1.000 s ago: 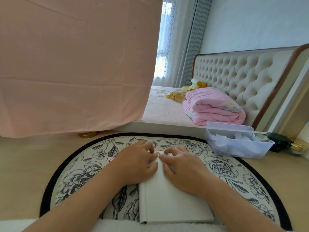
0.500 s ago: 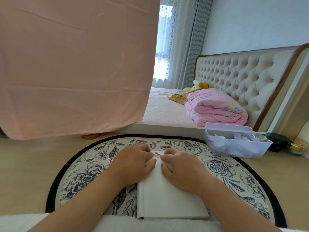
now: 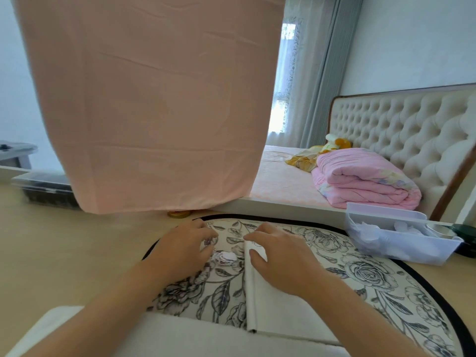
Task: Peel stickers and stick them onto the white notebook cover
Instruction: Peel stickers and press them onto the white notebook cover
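The white notebook [image 3: 278, 310] lies closed on a floral mat [image 3: 360, 274], spine to the left. My right hand [image 3: 280, 256] rests flat on its upper cover, fingers spread, with a small sticker [image 3: 255, 244] showing at the fingertips. My left hand [image 3: 183, 249] is off the notebook to the left, fingers curled over the mat. A small white and pink sticker piece [image 3: 225, 256] lies on the mat just under its fingertips. Whether the fingers touch it, I cannot tell.
A translucent plastic bin [image 3: 396, 238] with white scraps stands at the right by a dark jar [image 3: 463, 235]. A pink cloth [image 3: 154, 104] hangs ahead, with a gold lid [image 3: 179, 213] beneath and a dark box [image 3: 46, 191] left. The bed [image 3: 296, 181] lies behind.
My left hand has left the notebook and moved left onto the mat near the sticker piece. My right hand stays on the cover. The view has swung left.
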Motion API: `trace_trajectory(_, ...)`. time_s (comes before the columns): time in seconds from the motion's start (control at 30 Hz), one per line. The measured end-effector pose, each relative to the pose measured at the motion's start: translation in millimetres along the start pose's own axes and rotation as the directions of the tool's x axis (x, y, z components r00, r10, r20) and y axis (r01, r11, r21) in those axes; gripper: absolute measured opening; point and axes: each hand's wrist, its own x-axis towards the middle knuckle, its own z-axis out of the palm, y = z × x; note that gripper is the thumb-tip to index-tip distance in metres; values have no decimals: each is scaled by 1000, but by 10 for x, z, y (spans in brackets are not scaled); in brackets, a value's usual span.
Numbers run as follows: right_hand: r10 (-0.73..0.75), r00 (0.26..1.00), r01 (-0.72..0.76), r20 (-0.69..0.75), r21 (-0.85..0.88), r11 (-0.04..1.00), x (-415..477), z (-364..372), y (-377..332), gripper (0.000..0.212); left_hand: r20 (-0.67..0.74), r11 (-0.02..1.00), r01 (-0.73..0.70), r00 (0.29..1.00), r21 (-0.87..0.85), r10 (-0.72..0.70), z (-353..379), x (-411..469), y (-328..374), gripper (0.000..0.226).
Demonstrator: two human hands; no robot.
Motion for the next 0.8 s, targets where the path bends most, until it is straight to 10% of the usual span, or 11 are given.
trace_trajectory(0.33,-11,986,41,169,-170,985,385,257,-391,34,17,998,46,999,-45,-45,-14,-223,-279,35)
trace_trajectory(0.63,71,997,-72,31,30,997,353,275,-303,19,31,989,24,999,-143,-20,114,-178,-250,23)
trace_trajectory(0.8,301,953,-218,-41,599,770,381,253,-281,13,-46,926,108,990,-362,-134,56,-186,-149,23)
